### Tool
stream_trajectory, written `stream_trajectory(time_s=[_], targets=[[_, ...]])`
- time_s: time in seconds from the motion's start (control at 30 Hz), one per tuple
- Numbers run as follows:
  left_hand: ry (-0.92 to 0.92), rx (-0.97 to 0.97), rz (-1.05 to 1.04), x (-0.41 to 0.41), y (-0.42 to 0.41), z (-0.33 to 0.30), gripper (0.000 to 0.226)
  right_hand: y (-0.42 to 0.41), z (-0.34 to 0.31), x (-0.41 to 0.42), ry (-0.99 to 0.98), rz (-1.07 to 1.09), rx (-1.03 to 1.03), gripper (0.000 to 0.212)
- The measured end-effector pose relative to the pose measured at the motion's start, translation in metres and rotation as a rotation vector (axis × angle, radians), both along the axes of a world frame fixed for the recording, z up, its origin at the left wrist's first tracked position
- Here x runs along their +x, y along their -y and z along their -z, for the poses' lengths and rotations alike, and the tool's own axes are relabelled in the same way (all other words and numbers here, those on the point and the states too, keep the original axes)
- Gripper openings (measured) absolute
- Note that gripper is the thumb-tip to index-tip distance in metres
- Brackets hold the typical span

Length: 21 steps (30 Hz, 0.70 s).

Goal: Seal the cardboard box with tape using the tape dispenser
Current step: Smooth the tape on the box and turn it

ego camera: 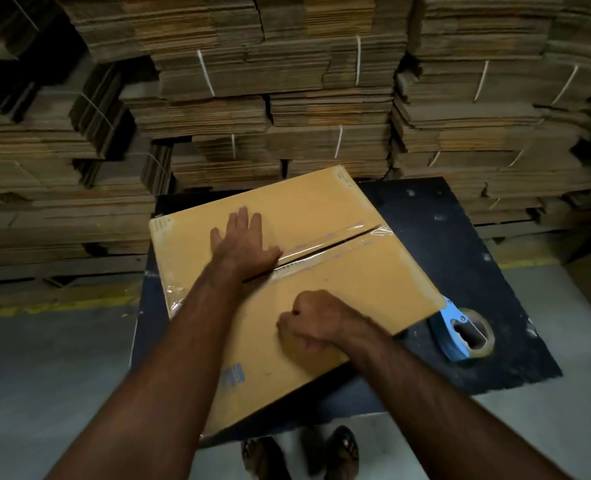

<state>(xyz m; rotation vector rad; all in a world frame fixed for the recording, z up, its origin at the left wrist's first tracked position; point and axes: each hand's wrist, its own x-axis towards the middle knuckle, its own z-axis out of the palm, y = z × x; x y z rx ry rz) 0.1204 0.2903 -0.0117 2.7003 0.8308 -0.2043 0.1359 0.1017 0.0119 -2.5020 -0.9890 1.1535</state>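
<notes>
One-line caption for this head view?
Left hand flat beside the taped seam of the tan cardboard box, right hand fisted on it; blue tape dispenser lies on the black table.

Tan cardboard box (322, 271) flat on table, clear tape (325, 244) along seam; blue tape dispenser (460, 329) beside it.

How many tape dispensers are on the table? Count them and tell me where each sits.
1. The blue tape dispenser lies on the black table at the right, beside the cardboard box, whose edge covers part of it. Others could be hidden behind the box.
</notes>
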Motion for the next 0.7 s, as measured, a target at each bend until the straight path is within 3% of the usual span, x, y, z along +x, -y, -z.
stream_trajectory(time_s=[0.13, 0.23, 0.33, 0.47, 0.57, 0.7], targets=[[0.201, 0.041, 0.004, -0.044, 0.030, 0.018, 0.074, -0.015, -0.001, 0.016, 0.184, -0.032, 0.030, 0.040], [0.260, 0.006, 0.005, -0.068, 0.051, 0.013, 0.084, -0.017, -0.004, 0.037, 0.386, 0.042, 0.100, 0.032], [0.151, -0.023, 0.182, -0.082, 0.091, -0.001, 0.108, -0.020, -0.007, 0.068, 0.523, 0.135, 0.157, 0.027], [-0.088, 0.012, 0.410, -0.075, 0.142, -0.006, 0.137, -0.019, 0.001, 0.109, 0.592, 0.277, 0.057, 0.058], [-0.199, 0.079, 0.467, -0.068, 0.144, -0.004, 0.131, -0.010, 0.020, 0.125, 0.596, 0.245, -0.023, 0.065], [-0.328, 0.177, 0.420, -0.077, 0.107, -0.012, 0.102, -0.018, 0.031, 0.128, 0.717, 0.022, 0.139, 0.057]])
